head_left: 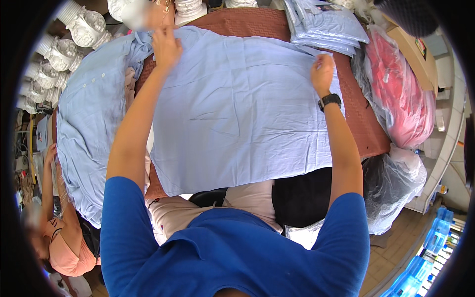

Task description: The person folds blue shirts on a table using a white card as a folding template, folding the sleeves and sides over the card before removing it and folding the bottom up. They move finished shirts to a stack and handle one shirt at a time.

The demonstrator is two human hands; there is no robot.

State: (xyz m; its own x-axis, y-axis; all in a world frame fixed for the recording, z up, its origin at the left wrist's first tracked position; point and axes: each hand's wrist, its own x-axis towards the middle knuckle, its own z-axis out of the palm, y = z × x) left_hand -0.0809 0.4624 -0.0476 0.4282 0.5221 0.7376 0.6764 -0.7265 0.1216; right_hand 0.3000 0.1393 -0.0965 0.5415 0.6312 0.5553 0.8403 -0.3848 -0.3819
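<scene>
A light blue cloth garment (242,104) lies spread and creased in front of me, its near edge hanging over my lap. My left hand (167,49) is closed at the garment's far left corner, with its fingertips pinching the cloth. At the far right corner, my right hand (322,74) has its fingers curled round the garment's edge; a black watch (329,102) is on that wrist. To the left of my left arm, a rumpled light blue shirt (91,114) with small white buttons lies in a heap.
The table has a brown cover (363,119). Folded shirts in clear bags (324,27) are stacked at the back right, beside a plastic bag of red cloth (403,89) and a cardboard box (420,62). White ornate pieces (86,27) line the far left. A co-worker (71,247) sits at left; another person is opposite.
</scene>
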